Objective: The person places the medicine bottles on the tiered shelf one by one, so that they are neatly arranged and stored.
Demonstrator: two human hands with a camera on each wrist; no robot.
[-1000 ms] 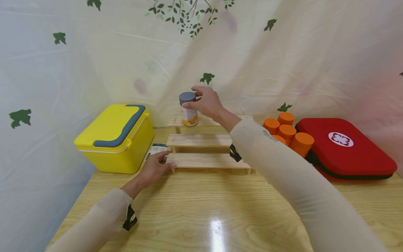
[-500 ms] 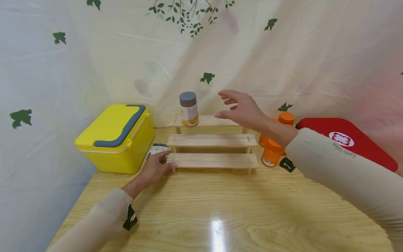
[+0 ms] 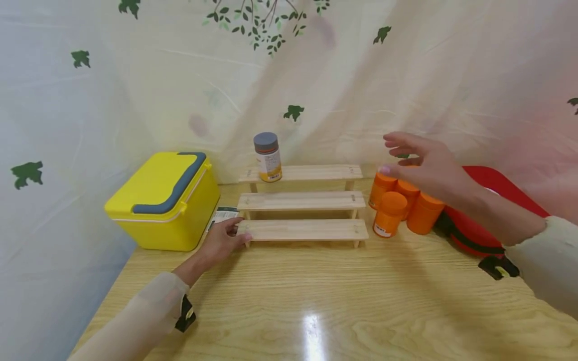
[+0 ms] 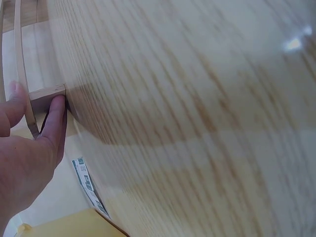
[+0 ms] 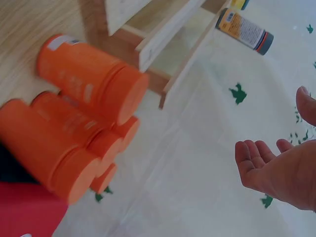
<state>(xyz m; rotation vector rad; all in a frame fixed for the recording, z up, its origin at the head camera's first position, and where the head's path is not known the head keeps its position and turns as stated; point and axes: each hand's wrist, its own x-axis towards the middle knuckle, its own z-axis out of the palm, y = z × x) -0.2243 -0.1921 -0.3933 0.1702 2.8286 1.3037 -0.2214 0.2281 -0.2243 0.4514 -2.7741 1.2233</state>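
A three-step wooden rack (image 3: 302,229) stands on the table. On the left end of its top step sits an upright bottle (image 3: 269,161) with a grey lid and a white-and-yellow label. My left hand (image 3: 221,242) pinches the left end of the lowest step, thumb on top; in the left wrist view its fingers (image 4: 55,118) lie against the leg. My right hand (image 3: 433,163) hovers with nothing in it, over a cluster of several orange bottles (image 3: 390,213) right of the rack. The right wrist view shows the orange bottles (image 5: 91,74) below the hand, its fingers loosely bent.
A yellow box (image 3: 180,228) with a grey handle stands left of the rack. Between them lies a printed packet (image 3: 223,214). A red case (image 3: 487,175), partly hidden by my right arm, lies at the right. A leaf-patterned cloth (image 3: 334,100) hangs behind.
My right hand has let go of the grey-lidded bottle on the top step and moved right, to above the orange bottles. The left hand has stayed on the rack.
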